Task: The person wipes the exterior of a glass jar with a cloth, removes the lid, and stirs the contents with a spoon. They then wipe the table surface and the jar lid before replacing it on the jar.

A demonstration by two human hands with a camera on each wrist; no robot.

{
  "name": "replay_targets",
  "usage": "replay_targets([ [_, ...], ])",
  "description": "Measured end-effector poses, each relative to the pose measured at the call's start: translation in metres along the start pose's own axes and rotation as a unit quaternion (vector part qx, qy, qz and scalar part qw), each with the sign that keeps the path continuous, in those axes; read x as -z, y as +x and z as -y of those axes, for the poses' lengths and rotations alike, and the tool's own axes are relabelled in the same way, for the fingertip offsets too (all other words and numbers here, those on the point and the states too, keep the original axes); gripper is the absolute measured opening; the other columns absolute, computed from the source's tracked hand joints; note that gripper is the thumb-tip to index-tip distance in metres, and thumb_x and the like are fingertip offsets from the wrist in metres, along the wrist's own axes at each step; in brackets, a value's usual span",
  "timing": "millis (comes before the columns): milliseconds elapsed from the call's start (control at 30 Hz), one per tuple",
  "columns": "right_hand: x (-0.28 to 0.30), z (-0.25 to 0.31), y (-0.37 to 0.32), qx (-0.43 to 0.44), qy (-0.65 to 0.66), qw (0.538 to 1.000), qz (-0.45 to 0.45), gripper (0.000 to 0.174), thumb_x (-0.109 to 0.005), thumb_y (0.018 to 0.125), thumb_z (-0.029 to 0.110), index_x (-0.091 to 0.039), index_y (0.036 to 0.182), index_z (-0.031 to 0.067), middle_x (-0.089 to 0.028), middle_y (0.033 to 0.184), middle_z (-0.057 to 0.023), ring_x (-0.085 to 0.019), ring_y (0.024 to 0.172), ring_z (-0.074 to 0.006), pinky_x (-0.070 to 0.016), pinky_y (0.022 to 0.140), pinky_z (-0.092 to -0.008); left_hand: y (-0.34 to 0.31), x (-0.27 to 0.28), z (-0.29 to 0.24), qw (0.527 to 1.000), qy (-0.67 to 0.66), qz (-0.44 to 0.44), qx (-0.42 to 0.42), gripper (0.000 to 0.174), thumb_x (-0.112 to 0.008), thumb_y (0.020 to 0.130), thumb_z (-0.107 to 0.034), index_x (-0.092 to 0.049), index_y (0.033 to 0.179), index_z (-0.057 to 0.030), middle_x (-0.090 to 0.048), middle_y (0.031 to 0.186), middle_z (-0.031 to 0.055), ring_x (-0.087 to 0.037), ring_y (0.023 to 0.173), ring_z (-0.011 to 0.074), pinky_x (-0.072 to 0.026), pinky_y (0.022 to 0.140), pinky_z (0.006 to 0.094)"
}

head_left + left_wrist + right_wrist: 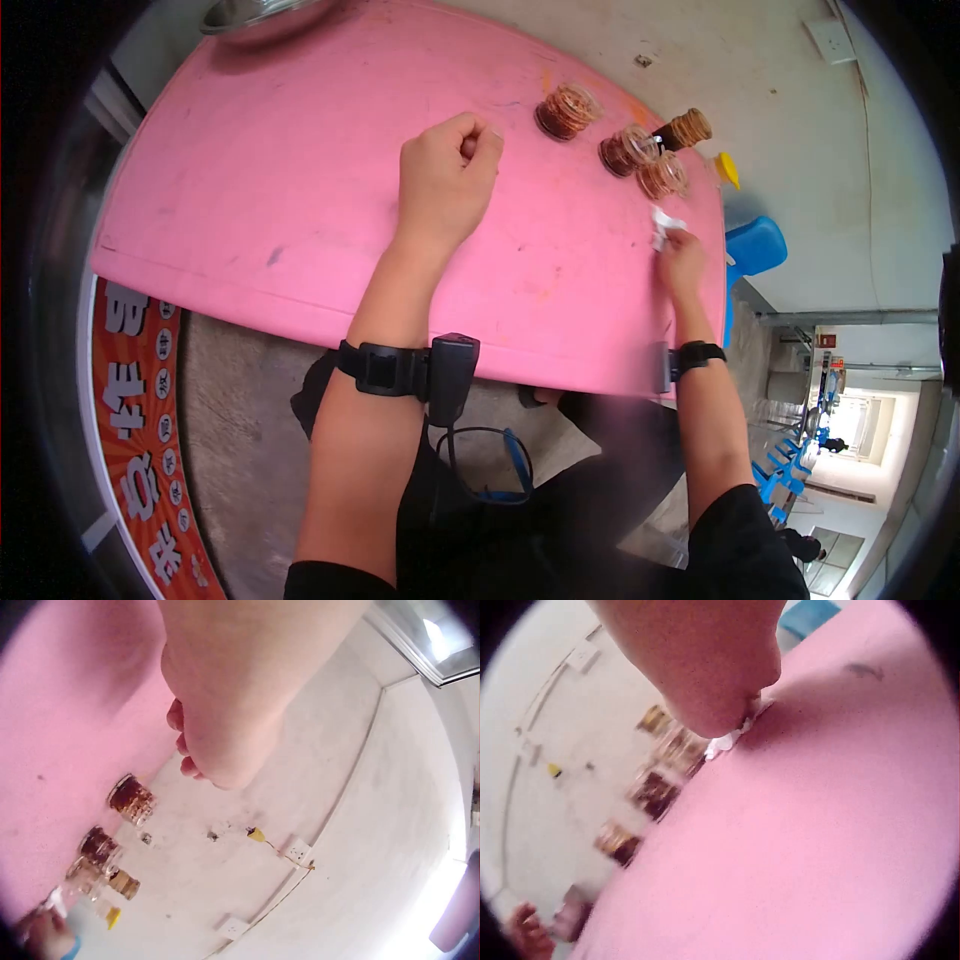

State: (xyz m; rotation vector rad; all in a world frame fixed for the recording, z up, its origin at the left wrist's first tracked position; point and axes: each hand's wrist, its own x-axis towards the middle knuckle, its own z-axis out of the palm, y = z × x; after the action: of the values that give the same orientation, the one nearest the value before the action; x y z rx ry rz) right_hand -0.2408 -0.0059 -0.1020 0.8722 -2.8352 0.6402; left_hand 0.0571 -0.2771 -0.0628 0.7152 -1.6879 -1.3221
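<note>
The right hand (682, 262) grips a crumpled white tissue (665, 222) near the right end of the pink table (330, 180). In the right wrist view the tissue (727, 742) shows under the right hand (712, 667), touching or just over the pink surface; which, I cannot tell. The left hand (445, 180) is curled into a fist above the middle of the table, with nothing visible in it. From the left wrist camera, the left hand (225, 697) shows its fingertips tucked in.
Glass jars of dark red contents (567, 112) stand along the table's wall side, beside a brown-topped container (688, 130) and a yellow item (727, 170). A metal bowl (250, 12) is at the far left corner. A blue chair (757, 245) stands past the right end.
</note>
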Motion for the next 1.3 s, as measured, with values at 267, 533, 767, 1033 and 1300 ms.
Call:
replay_targets([
  [267, -0.054, 0.22, -0.128, 0.382, 0.214, 0.887, 0.145, 0.013, -0.064, 0.084, 0.002, -0.072, 0.093, 0.0017, -0.062, 0.097, -0.0185, -0.065, 0.09, -0.0338, -0.0545, 0.08, -0.0418, -0.006, -0.02, 0.001, 0.999, 0.024, 0.033, 0.024, 0.027, -0.062, 0.097, -0.024, -0.069, 0.085, -0.0007, -0.06, 0.061, 0.0007, -0.051, 0.059, 0.0056, -0.0393, 0.055, 0.0259],
  [533, -0.057, 0.081, 0.026, 0.193, -0.001, 0.981, -0.032, 0.016, -0.068, 0.083, 0.009, -0.077, 0.095, 0.0027, -0.066, 0.097, -0.0233, -0.064, 0.091, -0.039, -0.0511, 0.081, -0.046, 0.004, 0.009, 0.001, 0.996, 0.028, -0.06, 0.054, 0.027, -0.062, 0.097, -0.024, -0.069, 0.083, -0.0012, -0.058, 0.06, -0.0006, -0.05, 0.059, 0.0055, -0.0387, 0.056, 0.0255],
  [767, -0.075, 0.191, -0.051, 0.168, 0.116, 0.978, 0.053, 0.021, -0.059, 0.094, 0.015, -0.064, 0.085, -0.0037, -0.063, 0.09, -0.022, -0.065, 0.083, -0.0364, -0.0511, 0.074, -0.0451, 0.003, 0.008, 0.003, 0.997, 0.025, -0.057, 0.041, 0.028, -0.062, 0.097, -0.024, -0.068, 0.081, -0.0009, -0.058, 0.06, -0.0005, -0.05, 0.058, 0.0055, -0.0387, 0.056, 0.0258],
  [1033, -0.044, 0.168, -0.112, 0.218, 0.177, 0.952, 0.12, 0.016, -0.067, 0.085, -0.002, -0.073, 0.1, 0.0031, -0.059, 0.09, -0.0127, -0.061, 0.079, -0.0279, -0.0508, 0.068, -0.036, -0.003, 0.006, 0.001, 0.997, 0.016, -0.073, 0.028, 0.025, -0.064, 0.093, -0.018, -0.063, 0.077, 0.0018, -0.056, 0.058, 0.0052, -0.049, 0.054, 0.0105, -0.0413, 0.054, 0.0302],
  [1300, 0.045, -0.139, 0.022, -0.008, -0.217, 0.974, -0.068, 0.018, -0.068, 0.079, 0.014, -0.077, 0.091, 0.0035, -0.07, 0.08, -0.0236, -0.069, 0.075, -0.0401, -0.0544, 0.073, -0.0495, -0.002, 0.012, -0.005, 0.997, 0.013, -0.068, 0.025, 0.025, -0.064, 0.094, -0.019, -0.064, 0.081, 0.0026, -0.059, 0.062, 0.0059, -0.051, 0.056, 0.0116, -0.0446, 0.057, 0.0292],
])
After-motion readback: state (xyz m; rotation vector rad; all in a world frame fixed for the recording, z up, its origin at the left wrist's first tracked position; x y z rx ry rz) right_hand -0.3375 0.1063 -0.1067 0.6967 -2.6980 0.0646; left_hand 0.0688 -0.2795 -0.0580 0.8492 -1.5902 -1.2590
